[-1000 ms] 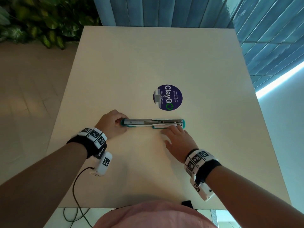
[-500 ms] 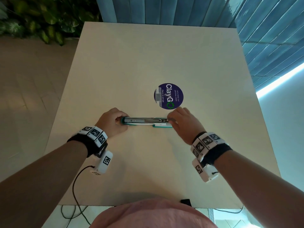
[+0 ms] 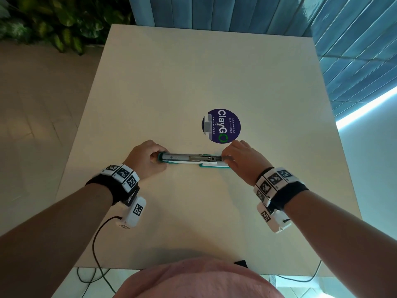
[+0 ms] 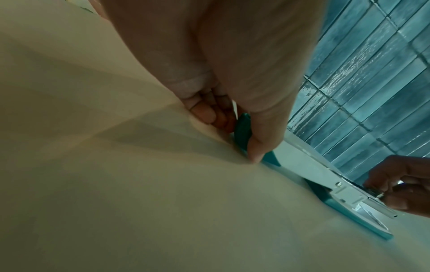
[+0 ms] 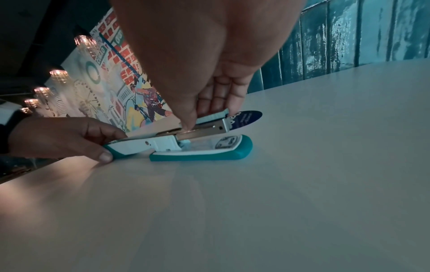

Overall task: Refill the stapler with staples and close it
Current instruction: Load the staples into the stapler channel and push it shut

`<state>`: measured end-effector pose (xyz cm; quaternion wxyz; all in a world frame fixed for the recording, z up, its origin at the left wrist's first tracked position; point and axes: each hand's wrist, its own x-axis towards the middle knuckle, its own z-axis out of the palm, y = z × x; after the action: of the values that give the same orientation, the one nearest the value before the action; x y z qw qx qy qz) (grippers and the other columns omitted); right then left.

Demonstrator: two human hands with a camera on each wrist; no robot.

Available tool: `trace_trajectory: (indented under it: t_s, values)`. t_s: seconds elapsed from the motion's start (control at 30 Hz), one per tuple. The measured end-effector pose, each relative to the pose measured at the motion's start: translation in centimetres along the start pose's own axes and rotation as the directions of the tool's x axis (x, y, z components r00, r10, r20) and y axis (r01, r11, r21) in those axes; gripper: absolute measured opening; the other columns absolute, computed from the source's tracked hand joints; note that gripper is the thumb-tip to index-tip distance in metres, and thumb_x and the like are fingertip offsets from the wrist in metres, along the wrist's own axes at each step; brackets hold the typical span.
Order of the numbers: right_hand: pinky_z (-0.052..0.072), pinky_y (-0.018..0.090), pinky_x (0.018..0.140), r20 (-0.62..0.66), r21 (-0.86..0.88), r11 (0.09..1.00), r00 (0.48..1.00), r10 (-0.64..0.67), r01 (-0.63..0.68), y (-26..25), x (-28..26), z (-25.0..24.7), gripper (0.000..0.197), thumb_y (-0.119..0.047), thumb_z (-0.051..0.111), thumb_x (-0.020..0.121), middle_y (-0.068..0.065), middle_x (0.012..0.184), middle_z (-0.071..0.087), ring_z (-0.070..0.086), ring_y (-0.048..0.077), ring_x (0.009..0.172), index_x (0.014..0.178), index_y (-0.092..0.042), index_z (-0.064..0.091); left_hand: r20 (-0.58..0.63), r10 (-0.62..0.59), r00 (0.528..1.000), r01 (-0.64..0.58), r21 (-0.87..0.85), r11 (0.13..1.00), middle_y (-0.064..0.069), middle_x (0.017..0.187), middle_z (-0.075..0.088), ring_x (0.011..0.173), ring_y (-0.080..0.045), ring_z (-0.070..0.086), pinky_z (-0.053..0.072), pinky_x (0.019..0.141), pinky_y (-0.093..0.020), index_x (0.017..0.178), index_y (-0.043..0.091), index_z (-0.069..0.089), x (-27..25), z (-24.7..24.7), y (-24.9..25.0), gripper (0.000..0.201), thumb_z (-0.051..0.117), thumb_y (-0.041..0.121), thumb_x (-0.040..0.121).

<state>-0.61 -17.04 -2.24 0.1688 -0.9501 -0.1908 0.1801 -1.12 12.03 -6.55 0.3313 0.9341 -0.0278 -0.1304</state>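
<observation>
The teal-and-white plastic stapler (image 3: 193,161) lies opened out flat along the near middle of the pale beige table (image 3: 193,82), its long axis running left to right; the silver metal staple channel (image 3: 184,157) faces up, and in the right wrist view the metal magazine (image 5: 204,128) stands lifted a little above the teal base (image 5: 202,156), which rests on the table; the left hand (image 3: 146,161) is at the stapler's left end, fingers curled round the teal-edged top cover (image 4: 243,128), with the thumb tip pressed down beside it at the table; the right hand (image 3: 245,161) is at the stapler's right end, thumb and fingertips (image 5: 188,119) pinched on the top edge of the magazine near its front; whether a strip of staples lies between those fingers cannot be told; both wrists carry black bands with white blocks printed in black-and-white square markers (image 3: 122,174); just beyond the right hand, on the far side of the stapler, a round dark-blue sticker (image 3: 221,125) with white lettering is stuck flat on the table; past the far edge stands a wall of glossy blue-green tiles (image 3: 236,11), and off the far left corner green leafy plants (image 3: 53,22) over a tan floor.
</observation>
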Motion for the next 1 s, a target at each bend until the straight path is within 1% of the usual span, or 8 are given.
trace_trajectory:
  t_s: [0.17,0.3,0.47,0.67,0.83,0.93,1.0]
  values:
    - [0.046,0.035,0.083,-0.010,-0.002,1.000,1.000,-0.014,0.014,0.4,0.1,0.3,0.019,-0.019,0.042,0.094,0.007,0.103,0.056,0.046,0.022,0.097,0.102,-0.014,0.058,0.000,-0.004,1.000,0.004,-0.011,1.000,-0.001,0.089,0.059,0.073,-0.005,0.051,0.037,0.066,-0.012,0.096,0.023,0.069,-0.1,0.1,-0.1,0.031,0.073,0.015,0.067]
    - [0.044,0.033,0.082,-0.014,0.002,1.000,1.000,-0.020,0.020,0.6,0.2,0.4,0.021,-0.019,0.042,0.094,0.007,0.102,0.058,0.046,0.021,0.096,0.103,-0.015,0.060,0.000,-0.008,1.000,0.008,-0.011,1.000,-0.002,0.089,0.059,0.073,-0.004,0.050,0.036,0.065,-0.011,0.098,0.022,0.069,-0.1,0.1,-0.1,0.032,0.074,0.015,0.067]
    - [0.046,0.038,0.083,-0.025,0.050,0.998,0.999,-0.024,0.026,0.6,0.0,0.4,0.023,-0.018,0.042,0.093,0.007,0.100,0.059,0.047,0.021,0.094,0.105,-0.017,0.062,0.006,-0.008,1.000,0.008,-0.013,1.000,0.000,0.087,0.056,0.072,-0.004,0.050,0.036,0.065,-0.011,0.098,0.021,0.068,-0.1,0.0,0.2,0.033,0.074,0.014,0.067]
    - [0.044,0.035,0.084,-0.031,0.088,0.996,0.999,-0.026,0.029,0.5,-0.3,0.3,0.024,-0.016,0.043,0.093,0.009,0.102,0.060,0.048,0.023,0.096,0.110,-0.015,0.060,0.006,-0.008,1.000,0.008,-0.016,1.000,-0.001,0.087,0.057,0.074,-0.004,0.051,0.037,0.066,-0.012,0.098,0.020,0.069,-0.1,0.0,0.1,0.032,0.075,0.014,0.067]
    - [0.043,0.033,0.090,-0.071,0.139,0.990,0.997,0.015,-0.005,0.0,-0.4,1.6,0.032,-0.004,0.046,0.089,0.009,0.112,0.057,0.047,0.023,0.104,0.119,-0.013,0.053,-0.003,-0.007,1.000,0.007,-0.020,1.000,-0.002,0.088,0.057,0.073,-0.004,0.050,0.037,0.067,-0.013,0.096,0.019,0.069,-0.1,0.1,0.2,0.031,0.075,0.012,0.066]
    - [0.042,0.032,0.090,-0.108,0.143,0.990,0.994,0.014,0.002,-0.3,-0.4,2.5,0.037,0.001,0.046,0.087,0.009,0.114,0.056,0.046,0.024,0.103,0.121,-0.012,0.051,-0.002,-0.010,1.000,0.010,-0.020,1.000,-0.003,0.089,0.058,0.073,-0.006,0.050,0.038,0.067,-0.018,0.096,0.020,0.068,-0.1,0.1,0.3,0.031,0.075,0.012,0.067]
    - [0.041,0.030,0.089,-0.126,0.151,0.989,0.992,0.011,0.008,-0.2,-0.5,2.8,0.038,0.002,0.047,0.086,0.009,0.114,0.056,0.045,0.023,0.104,0.121,-0.012,0.051,0.001,-0.008,1.000,0.008,-0.014,1.000,-0.003,0.089,0.058,0.073,-0.009,0.050,0.039,0.067,-0.020,0.096,0.021,0.068,-0.1,0.1,0.2,0.031,0.075,0.013,0.067]
